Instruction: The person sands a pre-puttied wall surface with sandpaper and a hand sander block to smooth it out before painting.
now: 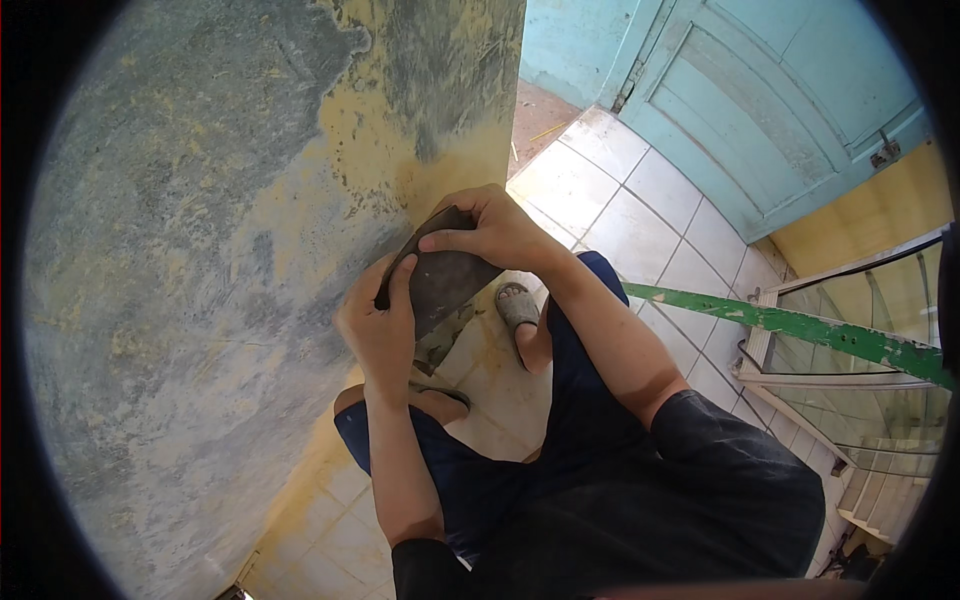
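Observation:
Both hands hold a dark, bent sheet [454, 281] that looks like sandpaper. My left hand [382, 315] grips its left end, thumb on the near face and fingers behind. At the upper right end, my right hand [499, 229] pinches the sheet, thumb pressed on the near face. The upper edge curls over between the two hands, and the rest hangs down. Right behind the sheet stands a wall [210, 195] with patchy grey and yellow paint, worn and rough. Whether the sheet touches the wall I cannot tell.
Below are my bent knees and sandalled feet [517, 311] on a tiled floor [502, 397] with yellow dust. To the right, a chipped green bar [787, 322] crosses in front of a white-framed glass panel [847, 300]. A light blue door [772, 112] stands at the upper right.

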Demonstrator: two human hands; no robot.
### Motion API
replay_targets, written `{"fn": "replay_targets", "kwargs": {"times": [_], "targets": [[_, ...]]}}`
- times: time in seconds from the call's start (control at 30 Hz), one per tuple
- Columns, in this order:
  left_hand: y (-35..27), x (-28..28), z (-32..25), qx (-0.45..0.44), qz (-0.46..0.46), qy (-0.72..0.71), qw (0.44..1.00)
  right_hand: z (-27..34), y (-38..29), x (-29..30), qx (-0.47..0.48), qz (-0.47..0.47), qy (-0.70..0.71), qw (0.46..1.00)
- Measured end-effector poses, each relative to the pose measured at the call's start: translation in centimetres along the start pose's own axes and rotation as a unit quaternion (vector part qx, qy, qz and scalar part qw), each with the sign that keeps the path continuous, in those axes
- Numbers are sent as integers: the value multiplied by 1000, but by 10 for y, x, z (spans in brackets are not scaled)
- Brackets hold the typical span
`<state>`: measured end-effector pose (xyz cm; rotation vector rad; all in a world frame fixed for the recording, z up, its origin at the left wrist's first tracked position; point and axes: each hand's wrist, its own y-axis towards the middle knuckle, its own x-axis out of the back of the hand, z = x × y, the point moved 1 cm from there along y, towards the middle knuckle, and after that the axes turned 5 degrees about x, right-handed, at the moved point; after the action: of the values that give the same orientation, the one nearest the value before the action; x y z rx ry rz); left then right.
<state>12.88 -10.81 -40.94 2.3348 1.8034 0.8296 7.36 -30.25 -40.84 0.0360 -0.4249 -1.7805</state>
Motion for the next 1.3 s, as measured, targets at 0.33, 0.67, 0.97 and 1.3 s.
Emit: {"fn": "replay_targets", "kwargs": {"times": [0.33,0.67,0.97,1.3], "targets": [[1,2,-4,81,-60,-62,993,-5,2,5,-100,-45,79,991],[2,-10,-5,-267,-52,108,956,-21,1,-10,-6,-244,225,943],[-2,-23,-5,-132,-43,11,990,-2,-7,-49,167,-358,58,917],[5,-28,-2,-219,-90,40,971,-5,-16,-54,92,-333,11,938]]}}
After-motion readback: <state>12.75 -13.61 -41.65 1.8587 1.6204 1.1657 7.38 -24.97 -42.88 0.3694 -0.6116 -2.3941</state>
